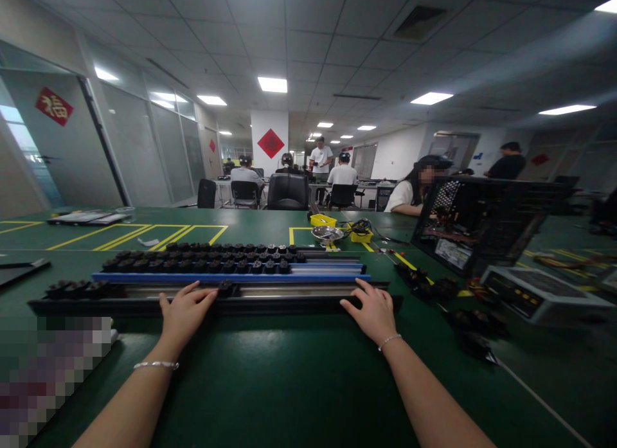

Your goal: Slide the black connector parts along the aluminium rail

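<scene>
A long black rail [284,303] with a bright metal channel lies crosswise before me on the green table. My left hand [186,313] rests over its left part, fingers spread and thumb reaching towards a small black block [226,288] in the channel. Whether the thumb touches the block I cannot tell. Near the rail's right end, my right hand [373,310] grips across it, thumb on the near side and fingers over the top. More black blocks [80,289] sit at the rail's left end. Just behind runs a blue rail [231,277] with rows of black blocks [193,263].
An open computer case [475,223] and a power supply [542,294] stand to the right, near loose black parts [424,281]. A metal bowl [326,233] and yellow trays [322,220] are farther back. A co-worker [409,191] sits across the table.
</scene>
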`<state>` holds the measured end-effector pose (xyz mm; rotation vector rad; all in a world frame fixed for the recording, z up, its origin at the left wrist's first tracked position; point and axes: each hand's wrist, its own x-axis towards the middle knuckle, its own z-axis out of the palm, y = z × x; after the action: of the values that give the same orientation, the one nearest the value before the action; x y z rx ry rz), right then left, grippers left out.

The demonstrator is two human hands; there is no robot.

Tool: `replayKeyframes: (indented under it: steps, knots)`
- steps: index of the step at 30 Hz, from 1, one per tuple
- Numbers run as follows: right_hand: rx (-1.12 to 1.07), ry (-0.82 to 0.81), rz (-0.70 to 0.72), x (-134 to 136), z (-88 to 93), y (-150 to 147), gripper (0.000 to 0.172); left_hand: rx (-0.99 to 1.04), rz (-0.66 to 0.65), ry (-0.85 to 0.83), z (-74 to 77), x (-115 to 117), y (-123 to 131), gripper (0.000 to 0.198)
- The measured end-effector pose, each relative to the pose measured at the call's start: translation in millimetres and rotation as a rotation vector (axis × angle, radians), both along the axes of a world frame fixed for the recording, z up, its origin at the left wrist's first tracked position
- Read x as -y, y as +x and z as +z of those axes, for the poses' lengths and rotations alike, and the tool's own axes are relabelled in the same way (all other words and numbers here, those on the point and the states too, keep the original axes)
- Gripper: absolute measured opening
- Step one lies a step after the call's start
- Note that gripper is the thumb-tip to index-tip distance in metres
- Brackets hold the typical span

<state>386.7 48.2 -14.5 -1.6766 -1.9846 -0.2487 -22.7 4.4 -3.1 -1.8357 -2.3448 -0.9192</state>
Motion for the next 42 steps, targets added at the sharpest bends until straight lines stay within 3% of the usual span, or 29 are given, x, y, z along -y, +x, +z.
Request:
replayKeyframes:
  steps: [42]
  knots:
    - [-0.002, -0.010, 0.001, 1.3, 1.8, -0.9, 0.041, 0.027, -0.046, 0.017, 3.4, 2.1, 5.3, 0.025]
